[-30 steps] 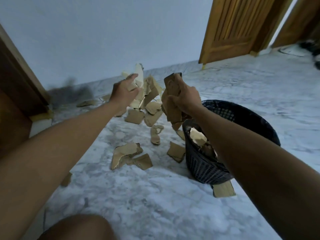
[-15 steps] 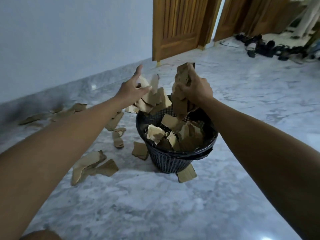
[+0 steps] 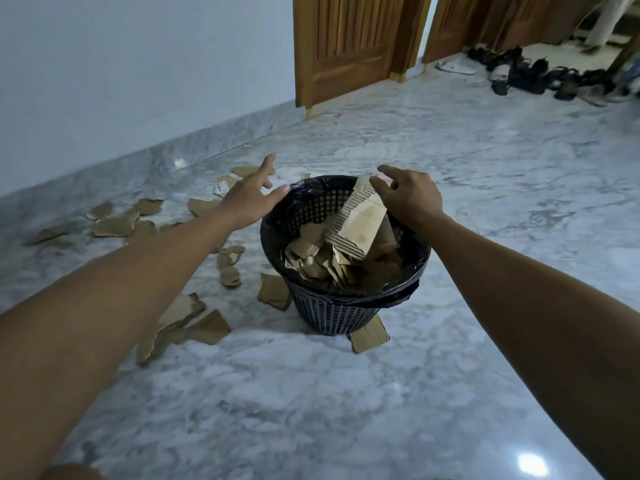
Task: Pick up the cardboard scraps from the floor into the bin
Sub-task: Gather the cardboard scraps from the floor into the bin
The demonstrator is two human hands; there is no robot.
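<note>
A black mesh bin [image 3: 332, 313] with a black liner stands on the marble floor, filled with brown cardboard scraps. A large corrugated piece [image 3: 362, 221] sticks up inside it. My right hand [image 3: 410, 197] hovers over the bin's far right rim, fingers spread, empty, just beside that piece. My left hand [image 3: 251, 199] is open above the bin's left rim, holding nothing. Several cardboard scraps [image 3: 188, 318] lie on the floor left of the bin, one scrap [image 3: 369, 336] sits at its front base, another [image 3: 275, 292] leans by its left side.
A white wall with a marble skirting [image 3: 166, 157] runs along the left. Wooden doors [image 3: 346, 46] stand at the back. Several dark shoes [image 3: 530, 76] lie at the far right. More scraps [image 3: 116, 225] are scattered toward the wall.
Both hands let go of their cardboard, which dropped into the bin. The fingers spread open and the view swung over the bin.
</note>
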